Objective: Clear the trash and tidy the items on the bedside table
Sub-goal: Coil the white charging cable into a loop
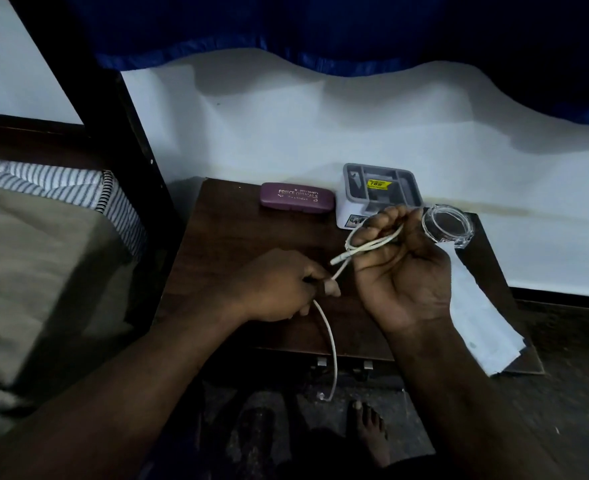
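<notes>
Right hand [403, 271] holding small coil of white cable [333, 355], grip clamped round loops. Left hand [279, 285] pinching cable just below that grip, tail dangling past tabletop [230, 244] edge. Winding seemingly half done. Beyond grip, spectacle case [294, 198], organiser [379, 188] and jar [448, 225] sitting; paper [476, 327] right of grip not yet cleared.

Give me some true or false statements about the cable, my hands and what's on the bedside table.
1. The left hand and the right hand both hold the white cable. True.
2. The purple case lies open. False: its lid is closed.
3. The grey organiser has a yellow sticker inside. True.
4. The glass dish stands left of the purple case. False: it stands to the right, past the grey organiser.
</notes>
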Tool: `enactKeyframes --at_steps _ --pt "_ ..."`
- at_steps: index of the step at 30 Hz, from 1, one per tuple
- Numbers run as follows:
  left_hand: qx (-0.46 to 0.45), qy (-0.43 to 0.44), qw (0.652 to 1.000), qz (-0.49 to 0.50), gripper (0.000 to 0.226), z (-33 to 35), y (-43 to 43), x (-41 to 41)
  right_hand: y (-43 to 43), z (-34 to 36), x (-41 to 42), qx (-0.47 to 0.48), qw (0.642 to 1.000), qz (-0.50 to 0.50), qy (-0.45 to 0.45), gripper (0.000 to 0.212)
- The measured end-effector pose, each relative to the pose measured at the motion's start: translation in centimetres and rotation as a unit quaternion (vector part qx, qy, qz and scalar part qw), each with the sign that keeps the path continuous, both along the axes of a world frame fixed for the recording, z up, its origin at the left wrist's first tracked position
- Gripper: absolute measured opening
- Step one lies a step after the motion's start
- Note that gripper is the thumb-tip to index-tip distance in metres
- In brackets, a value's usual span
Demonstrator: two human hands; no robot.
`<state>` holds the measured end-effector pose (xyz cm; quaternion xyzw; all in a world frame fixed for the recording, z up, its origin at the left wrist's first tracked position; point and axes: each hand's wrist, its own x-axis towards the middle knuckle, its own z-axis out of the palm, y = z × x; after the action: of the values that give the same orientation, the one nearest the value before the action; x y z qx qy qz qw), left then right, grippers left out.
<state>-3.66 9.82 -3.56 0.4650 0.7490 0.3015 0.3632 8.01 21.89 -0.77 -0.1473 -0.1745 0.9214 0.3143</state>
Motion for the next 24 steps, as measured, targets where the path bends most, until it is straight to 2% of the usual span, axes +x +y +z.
enactKeyframes --at_steps 1,4,7,9,12,14,16,19,21,24 --pt "-0.005 0.029 0.999 -0.016 0.020 0.0 0.0 0.1 0.0 0.0 0.0 0.001 1.000 -0.008 -0.006 0.016" --pt "-0.001 0.079 0.996 -0.042 0.020 0.8 0.0 0.5 -0.1 -0.1 -0.1 0.011 0.999 -0.031 -0.043 0.030" --pt "0.026 0.114 0.992 -0.048 0.017 1.2 -0.1 0.6 -0.5 -0.3 -0.4 0.079 0.991 -0.060 -0.091 0.028" --pt "0.054 0.168 0.983 -0.040 0.023 1.2 -0.3 0.2 -0.8 -0.6 -0.9 0.174 0.967 -0.100 -0.157 0.025" --pt "0.088 0.212 0.973 -0.015 0.022 1.5 -0.6 -0.8 -1.1 -1.0 -1.2 0.312 0.905 -0.124 -0.263 0.026" --pt "0.124 0.225 0.966 0.021 0.019 1.8 -0.9 -1.3 -1.2 -1.5 -1.2 0.358 0.873 -0.094 -0.316 0.023" --pt "0.157 0.234 0.958 0.048 0.014 2.0 -1.0 -1.6 -1.3 -2.2 -1.0 0.379 0.857 -0.054 -0.344 0.021" --pt "0.183 0.257 0.948 0.052 0.008 2.2 -1.0 -1.8 -1.5 -2.9 -1.2 0.456 0.801 0.003 -0.387 0.026" --pt "0.196 0.264 0.943 0.055 0.008 2.2 -1.0 -1.9 -1.8 -3.0 -1.4 0.449 0.801 0.048 -0.393 0.031" --pt "0.224 0.227 0.944 0.080 0.009 2.2 -1.2 -2.2 -2.3 -2.8 -1.4 0.420 0.806 0.113 -0.401 0.035"
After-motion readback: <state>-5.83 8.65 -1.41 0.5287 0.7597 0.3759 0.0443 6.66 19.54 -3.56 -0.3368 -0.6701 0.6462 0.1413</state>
